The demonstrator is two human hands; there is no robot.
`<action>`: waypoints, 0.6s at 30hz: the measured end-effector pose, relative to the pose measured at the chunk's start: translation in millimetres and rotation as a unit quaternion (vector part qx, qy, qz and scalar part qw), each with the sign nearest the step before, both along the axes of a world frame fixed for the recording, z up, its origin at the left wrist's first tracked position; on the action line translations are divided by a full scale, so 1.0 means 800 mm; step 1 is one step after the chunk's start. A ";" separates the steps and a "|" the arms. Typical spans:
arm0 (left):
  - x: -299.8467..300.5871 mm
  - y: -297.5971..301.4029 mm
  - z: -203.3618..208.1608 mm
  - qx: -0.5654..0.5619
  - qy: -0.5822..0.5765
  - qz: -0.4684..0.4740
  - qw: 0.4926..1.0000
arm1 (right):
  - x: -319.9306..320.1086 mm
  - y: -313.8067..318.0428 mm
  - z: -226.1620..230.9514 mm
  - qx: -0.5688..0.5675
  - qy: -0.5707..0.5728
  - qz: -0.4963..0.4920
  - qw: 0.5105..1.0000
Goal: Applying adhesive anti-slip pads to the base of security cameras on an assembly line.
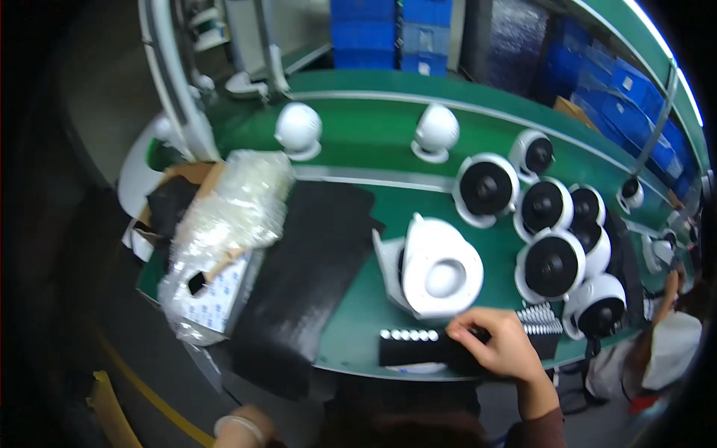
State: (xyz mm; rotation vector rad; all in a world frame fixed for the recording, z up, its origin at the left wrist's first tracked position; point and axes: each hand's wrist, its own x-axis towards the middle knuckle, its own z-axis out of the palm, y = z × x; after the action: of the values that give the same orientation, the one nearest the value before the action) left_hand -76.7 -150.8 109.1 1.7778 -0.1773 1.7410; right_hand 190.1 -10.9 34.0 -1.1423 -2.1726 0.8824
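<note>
My right hand (499,345) is over the front edge of the green worktop, thumb and fingertips pinched together. What they hold, if anything, is too small to make out. Under its fingertips lies a black sheet (418,351) with a row of small white round pads (409,335). Just beyond stands a white rounded housing (446,254), with a round recess facing up and a flat flap at its left. My left hand (245,427) is low at the bottom edge, away from the worktop, a pale band around its wrist. Its fingers are hidden.
Several white ball-shaped units with black round fronts, such as this speaker-like unit (551,266), crowd the right side. A black mat (299,276) and a clear plastic bag (231,216) lie left. Two white units (299,129) stand on the green conveyor behind. Another person's arm (665,299) shows far right.
</note>
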 end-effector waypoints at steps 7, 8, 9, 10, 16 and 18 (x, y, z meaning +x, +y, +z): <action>0.036 0.096 -0.097 -0.206 0.246 0.416 0.851 | 0.005 -0.013 -0.012 0.051 0.045 -0.011 0.998; 0.057 0.105 -0.083 -0.217 0.360 0.345 0.839 | 0.001 -0.014 -0.003 0.071 0.045 0.013 0.996; 0.071 0.104 -0.100 -0.254 0.346 0.315 0.846 | -0.008 -0.014 0.001 0.063 0.061 0.037 0.995; 0.081 0.107 -0.107 -0.208 0.345 0.352 0.845 | -0.009 -0.016 0.007 0.059 0.072 0.046 0.995; 0.073 0.138 -0.129 -0.276 0.355 0.298 0.842 | 0.003 0.009 0.014 0.122 0.061 0.036 0.990; 0.068 0.141 -0.138 -0.271 0.360 0.326 0.831 | 0.002 0.044 0.031 0.193 0.066 -0.065 0.977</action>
State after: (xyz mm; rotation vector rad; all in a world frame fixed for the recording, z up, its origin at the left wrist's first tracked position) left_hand -22.6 -37.9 -1.2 1.9974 1.2444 1.1635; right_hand 192.1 24.2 58.4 -0.9863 -2.0187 0.4398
